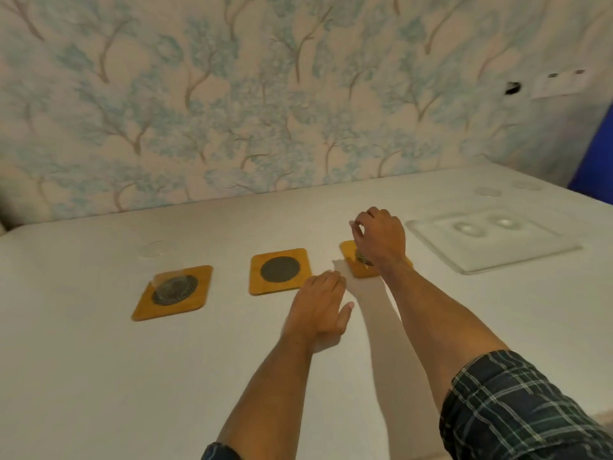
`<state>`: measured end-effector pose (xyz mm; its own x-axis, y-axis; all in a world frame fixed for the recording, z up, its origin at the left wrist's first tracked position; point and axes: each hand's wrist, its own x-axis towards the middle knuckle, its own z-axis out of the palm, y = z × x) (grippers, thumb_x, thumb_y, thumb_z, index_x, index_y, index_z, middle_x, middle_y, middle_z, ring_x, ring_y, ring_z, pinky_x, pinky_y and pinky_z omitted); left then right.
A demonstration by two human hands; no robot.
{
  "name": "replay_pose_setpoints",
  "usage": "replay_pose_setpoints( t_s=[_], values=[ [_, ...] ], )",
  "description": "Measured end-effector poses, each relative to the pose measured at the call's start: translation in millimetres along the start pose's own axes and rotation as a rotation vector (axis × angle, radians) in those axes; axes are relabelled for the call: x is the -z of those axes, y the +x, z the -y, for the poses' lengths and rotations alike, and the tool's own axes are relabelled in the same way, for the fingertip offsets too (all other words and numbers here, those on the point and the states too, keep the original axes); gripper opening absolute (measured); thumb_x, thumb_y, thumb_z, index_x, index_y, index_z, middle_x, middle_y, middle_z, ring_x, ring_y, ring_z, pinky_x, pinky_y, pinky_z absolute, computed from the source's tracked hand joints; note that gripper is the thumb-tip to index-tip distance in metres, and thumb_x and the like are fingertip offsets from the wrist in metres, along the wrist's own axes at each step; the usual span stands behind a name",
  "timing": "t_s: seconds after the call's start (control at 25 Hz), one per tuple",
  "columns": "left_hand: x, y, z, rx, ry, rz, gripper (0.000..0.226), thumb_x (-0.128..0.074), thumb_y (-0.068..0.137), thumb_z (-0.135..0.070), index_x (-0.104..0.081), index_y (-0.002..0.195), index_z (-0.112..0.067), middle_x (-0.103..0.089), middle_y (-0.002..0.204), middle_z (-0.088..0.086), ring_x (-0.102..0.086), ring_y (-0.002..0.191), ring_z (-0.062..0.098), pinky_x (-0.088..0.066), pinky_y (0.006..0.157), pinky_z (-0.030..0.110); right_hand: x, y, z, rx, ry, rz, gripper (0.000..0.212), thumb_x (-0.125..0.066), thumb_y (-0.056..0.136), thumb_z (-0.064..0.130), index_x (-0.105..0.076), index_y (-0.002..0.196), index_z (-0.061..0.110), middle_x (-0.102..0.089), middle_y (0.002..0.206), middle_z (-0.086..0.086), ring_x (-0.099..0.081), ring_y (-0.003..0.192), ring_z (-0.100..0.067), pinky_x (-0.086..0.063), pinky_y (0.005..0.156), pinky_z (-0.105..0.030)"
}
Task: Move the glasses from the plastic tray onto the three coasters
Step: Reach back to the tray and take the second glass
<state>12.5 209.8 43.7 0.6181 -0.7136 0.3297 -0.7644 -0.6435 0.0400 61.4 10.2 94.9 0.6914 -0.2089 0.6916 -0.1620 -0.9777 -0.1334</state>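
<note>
The right hand (381, 239) curls its fingers (356, 232) around a clear glass (363, 255) on the right coaster (351, 249). The left hand (320, 305) rests flat, fingers extended, gripping nothing. Three square wooden coasters with round dark mesh centres lie on the white counter (99, 376); the left coaster (172, 292) carries one transparent glass (167, 283), the middle coaster (280, 271) none. Two glasses stand in the clear plastic tray (491, 242).

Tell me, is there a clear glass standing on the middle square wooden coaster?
No, the middle square wooden coaster shows its dark round pad bare, while a clear glass stands on the left coaster.
</note>
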Motion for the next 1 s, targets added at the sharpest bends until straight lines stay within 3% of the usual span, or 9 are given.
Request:
replay_pose_setpoints(
  t_s=[0.12, 0.32, 0.52, 0.68, 0.8, 1.0],
  values=[
    [-18.4, 27.6, -38.3, -0.022, -0.114, 0.043, 0.068, -0.029, 0.105, -0.051, -0.027, 0.159, -0.011, -0.03, 0.165, 0.01, -0.024, 0.152, 0.025, -0.018, 0.124, 0.042, 19.9, -8.7, -57.1, -0.111, -0.081, 0.025, 0.028, -0.061, 0.097, 0.033, -0.076, 0.088, 0.012, -0.07, 0.085, -0.005, -0.064, 0.076, -0.027, -0.044, 0.061, -0.035],
    [-39.6, 53.6, -88.0, -0.038, -0.253, 0.081, 0.074, -0.026, 0.104, -0.058, -0.013, 0.163, -0.016, -0.011, 0.171, 0.002, -0.005, 0.157, 0.017, 0.0, 0.125, 0.033, 44.6, -22.7, -125.2, -0.28, -0.164, 0.059, 0.032, -0.058, 0.097, 0.038, -0.078, 0.091, 0.013, -0.071, 0.087, -0.006, -0.064, 0.08, -0.028, -0.046, 0.065, -0.035],
    [-50.5, 73.5, -122.0, -0.042, -0.29, 0.121, 0.074, -0.023, 0.104, -0.06, -0.01, 0.163, -0.018, -0.007, 0.172, 0.001, -0.002, 0.157, 0.017, 0.003, 0.122, 0.032, 59.4, -29.8, -166.9, -0.421, -0.149, 0.078, 0.031, -0.061, 0.094, 0.045, -0.074, 0.103, 0.018, -0.071, 0.1, -0.003, -0.065, 0.092, -0.026, -0.05, 0.073, -0.037],
    [-60.3, 87.7, -140.2, -0.043, -0.302, 0.156, 0.078, -0.023, 0.103, -0.063, -0.008, 0.164, -0.018, -0.005, 0.172, 0.001, -0.001, 0.157, 0.016, 0.001, 0.123, 0.033, 63.6, -30.0, -190.4, -0.525, -0.071, 0.08, 0.052, -0.061, 0.09, 0.06, -0.062, 0.124, 0.02, -0.068, 0.118, -0.004, -0.065, 0.105, -0.024, -0.056, 0.079, -0.039],
    [-65.9, 98.4, -149.1, -0.049, -0.327, 0.209, 0.083, -0.028, 0.101, -0.066, -0.002, 0.164, -0.019, 0.003, 0.172, -0.002, 0.003, 0.157, 0.016, 0.0, 0.124, 0.035, 63.8, -25.4, -208.1, -0.586, -0.078, 0.175, 0.068, -0.058, 0.09, 0.064, -0.052, 0.139, 0.017, -0.059, 0.135, -0.008, -0.059, 0.12, -0.029, -0.052, 0.089, -0.043],
    [-76.9, 116.0, -159.6, -0.036, -0.337, 0.222, 0.087, -0.03, 0.099, -0.069, 0.002, 0.163, -0.019, 0.007, 0.172, -0.002, 0.006, 0.157, 0.017, 0.004, 0.123, 0.034, 55.4, -11.9, -230.2, -0.688, -0.043, 0.271, 0.084, -0.058, 0.087, 0.069, -0.04, 0.146, 0.012, -0.049, 0.145, -0.014, -0.052, 0.129, -0.033, -0.049, 0.095, -0.046]
  ],
)
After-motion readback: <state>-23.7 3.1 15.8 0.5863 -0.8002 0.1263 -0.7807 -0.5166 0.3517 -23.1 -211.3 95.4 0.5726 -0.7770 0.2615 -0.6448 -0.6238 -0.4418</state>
